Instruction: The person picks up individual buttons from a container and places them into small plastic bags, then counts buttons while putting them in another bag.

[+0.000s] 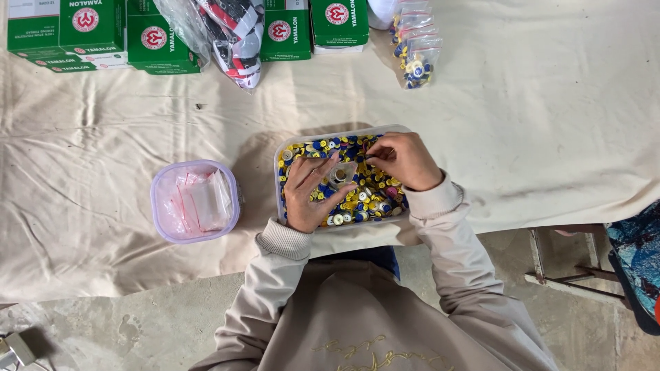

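Buttons [364, 199], mostly yellow, blue and white, fill a clear rectangular tub [280, 159] that sits at the centre of the frame on a cream cloth [536, 124], just above the person's lap.

In the head view, the left hand [309, 192] rests inside the tub with its fingers curled around a small clear zip bag [340, 175], held mouth-up and already showing a few pale buttons inside. The right hand [405, 161] lies over the upper right part of the tub, fingertips pinched together low among the buttons; whether it has one pinched is hidden by the fingers. By the look of it, the step in hand is picking buttons out and dropping them into the bag. The next move would call for a fine pinch and a steady bag mouth, since the pieces are small and slippery.

Left of centre stands a round lilac-rimmed container [159, 206] of empty zip bags. Along the top edge lie green boxes [69, 27], and at the upper right a pile of filled button bags [416, 41].
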